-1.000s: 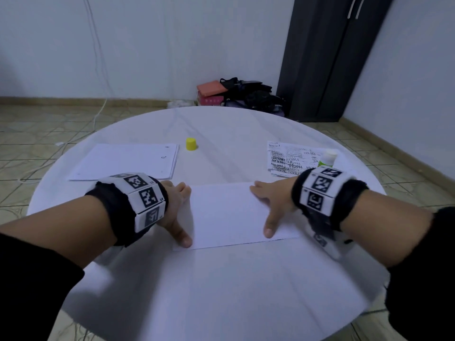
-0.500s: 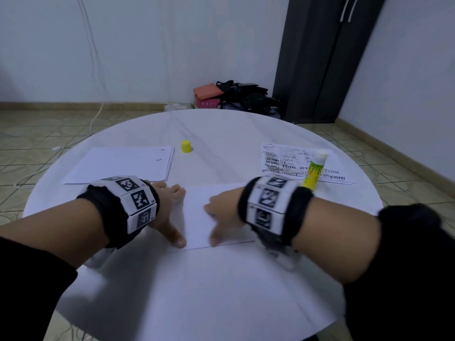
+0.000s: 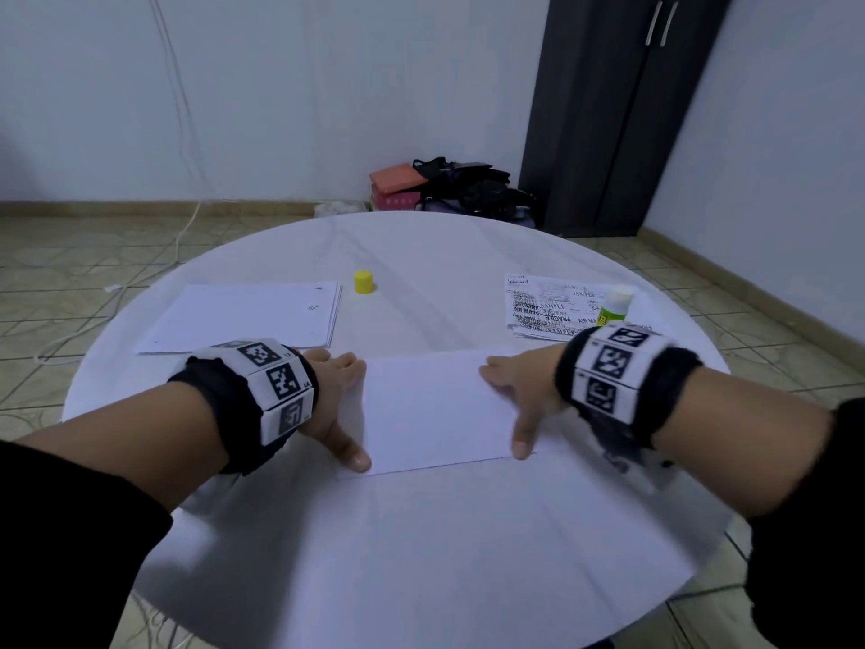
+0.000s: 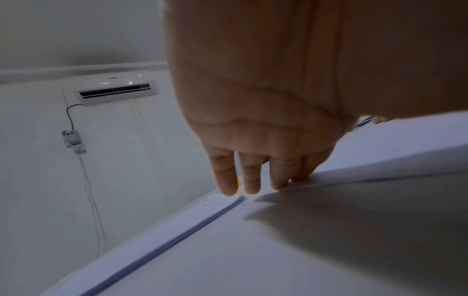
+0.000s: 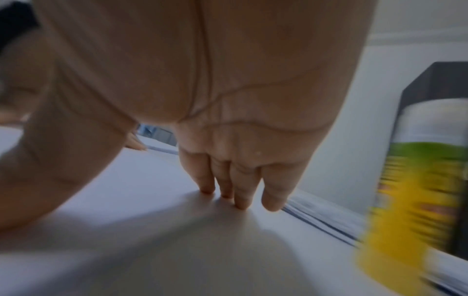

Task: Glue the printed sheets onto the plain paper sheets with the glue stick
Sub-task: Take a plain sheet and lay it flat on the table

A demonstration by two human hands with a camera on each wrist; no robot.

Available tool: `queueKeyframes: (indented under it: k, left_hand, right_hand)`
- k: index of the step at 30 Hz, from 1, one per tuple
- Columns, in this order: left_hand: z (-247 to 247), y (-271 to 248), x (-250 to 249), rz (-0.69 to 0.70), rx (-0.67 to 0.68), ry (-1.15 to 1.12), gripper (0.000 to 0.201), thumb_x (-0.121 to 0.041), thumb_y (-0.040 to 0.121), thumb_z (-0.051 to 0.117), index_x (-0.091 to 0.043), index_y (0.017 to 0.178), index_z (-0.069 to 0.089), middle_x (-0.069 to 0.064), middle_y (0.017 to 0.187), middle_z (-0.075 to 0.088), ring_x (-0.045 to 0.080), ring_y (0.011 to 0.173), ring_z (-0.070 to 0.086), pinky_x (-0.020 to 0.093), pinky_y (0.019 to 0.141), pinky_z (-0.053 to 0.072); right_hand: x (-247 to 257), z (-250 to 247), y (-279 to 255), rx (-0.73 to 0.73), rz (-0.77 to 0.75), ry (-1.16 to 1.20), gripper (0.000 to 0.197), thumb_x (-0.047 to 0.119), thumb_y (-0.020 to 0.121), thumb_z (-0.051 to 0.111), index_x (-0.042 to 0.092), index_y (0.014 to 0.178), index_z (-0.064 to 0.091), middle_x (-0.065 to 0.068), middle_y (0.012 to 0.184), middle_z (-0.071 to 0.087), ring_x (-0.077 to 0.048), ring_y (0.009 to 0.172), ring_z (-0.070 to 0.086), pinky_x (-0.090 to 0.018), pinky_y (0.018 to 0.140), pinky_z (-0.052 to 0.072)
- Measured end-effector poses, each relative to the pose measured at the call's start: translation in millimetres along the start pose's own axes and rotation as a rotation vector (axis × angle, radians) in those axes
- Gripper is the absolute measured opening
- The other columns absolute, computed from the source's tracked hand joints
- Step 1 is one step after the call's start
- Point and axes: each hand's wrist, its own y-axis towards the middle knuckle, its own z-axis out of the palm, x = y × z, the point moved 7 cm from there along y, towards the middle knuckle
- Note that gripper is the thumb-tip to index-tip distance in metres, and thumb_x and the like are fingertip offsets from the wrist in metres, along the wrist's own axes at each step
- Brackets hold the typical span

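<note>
The right hand (image 5: 228,130) is spreading palm-down over a plain white paper sheet (image 5: 113,180), its straight fingertips (image 5: 240,202) pressing on the sheet and the thumb reaching out to the left. Just right of the fingers, a stack of printed sheets (image 5: 326,222) is lying edge-on. A blurred yellow-and-green glue stick (image 5: 415,200) is standing upright at the far right.
</note>
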Motion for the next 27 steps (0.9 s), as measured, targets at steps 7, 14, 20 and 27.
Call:
queueKeyframes:
  k: [7,14,20,27]
  left_hand:
    - [3.8,7.5,1.3,0.0,0.022,0.029,0.119,-0.078,0.062,0.063,-0.02,0.15,0.008,-0.011,0.155,0.015,0.019,0.144,0.012,0.045,0.116,0.019]
    - [1.2,10.4,1.6,-0.022,-0.019,-0.04,0.118,-0.073,0.056,0.073,-0.024,0.148,0.018,-0.005,0.152,0.019,0.023,0.14,0.021,0.038,0.111,0.024]
    - [-0.1,7.4,3.9,-0.07,-0.001,-0.098,0.139,-0.071,0.054,0.075,-0.015,0.151,-0.007,-0.003,0.159,0.008,0.019,0.146,0.01,0.039,0.117,0.017]
    - [0.7,-23.3,-35.7,0.167,-0.11,-0.058,0.106,-0.058,0.071,0.07,-0.035,0.151,0.004,-0.014,0.158,0.009,0.016,0.142,0.023,0.036,0.114,0.027]
  right_hand:
    - [-37.9,12.7,-10.5,0.009,0.086,0.072,0.102,0.043,0.075,0.074,0.014,0.151,0.012,0.007,0.158,0.009,-0.021,0.142,0.021,-0.036,0.113,0.024]
    - [-29.4,12.2,-9.1,-0.02,0.054,0.108,0.091,0.034,0.074,0.078,0.012,0.145,0.026,-0.005,0.141,0.039,-0.027,0.127,0.042,-0.036,0.098,0.04]
    - [-19.7,16.6,-18.3,-0.069,0.024,0.198,0.08,0.017,0.077,0.073,0.034,0.143,0.032,-0.001,0.142,0.036,-0.023,0.12,0.049,-0.029,0.081,0.046]
    - [-7.9,27.9,-30.3,-0.157,-0.006,0.199,0.06,0.013,0.086,0.056,0.03,0.139,0.036,0.003,0.141,0.033,-0.019,0.125,0.043,-0.023,0.081,0.04]
